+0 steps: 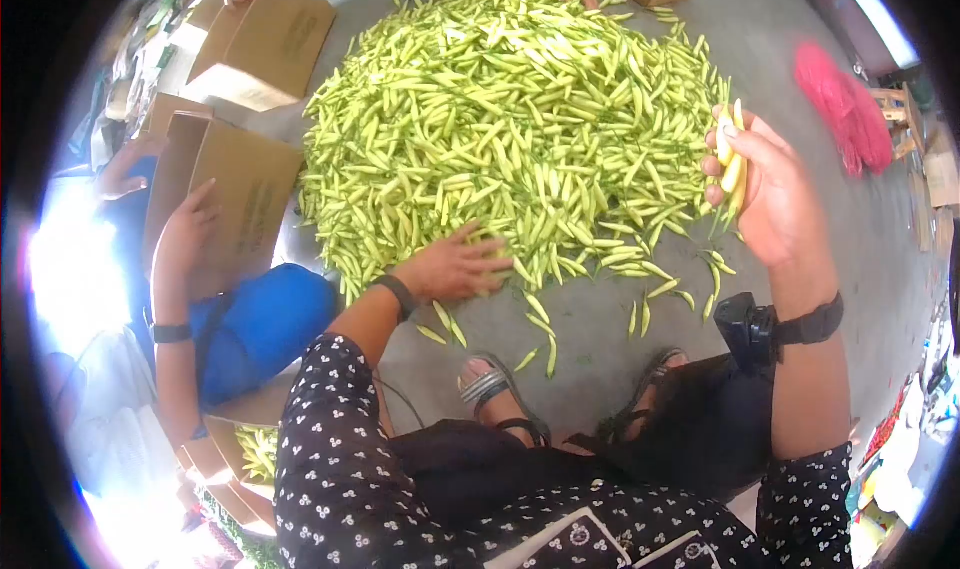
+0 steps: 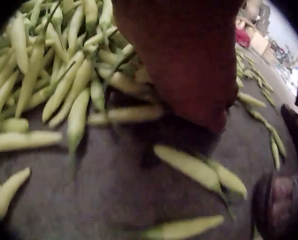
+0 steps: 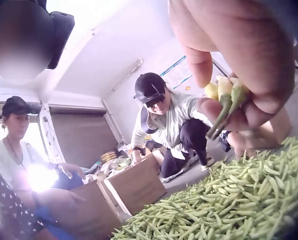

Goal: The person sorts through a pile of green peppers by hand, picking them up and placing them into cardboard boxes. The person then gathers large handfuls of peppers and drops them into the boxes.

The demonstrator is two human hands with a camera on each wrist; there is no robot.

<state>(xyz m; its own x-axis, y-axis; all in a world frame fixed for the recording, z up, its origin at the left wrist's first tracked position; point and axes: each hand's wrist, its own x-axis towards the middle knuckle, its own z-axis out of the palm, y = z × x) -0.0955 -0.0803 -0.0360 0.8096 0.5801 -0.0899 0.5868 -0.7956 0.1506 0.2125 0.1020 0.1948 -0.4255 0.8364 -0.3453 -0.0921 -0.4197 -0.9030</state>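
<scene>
And here's the room: a grey floor (image 1: pixel 590 329) runs beneath a pale wall (image 3: pixel 134 42) bearing a blue-and-white poster (image 3: pixel 179 75), a dark shutter (image 3: pixel 79 135) stands shut further left, and bright daylight pours in at the side.

On our right a bright pink bundle (image 1: pixel 845 109) lies crumpled on the grey floor (image 1: pixel 765 44), near some wooden slats (image 1: pixel 892 101). Facing us, a poster (image 3: pixel 178 75) with a blue top edge hangs on the pale wall (image 3: pixel 131 55), and a dark shutter (image 3: pixel 79 137) stands beside a white post (image 3: pixel 50 132).
</scene>
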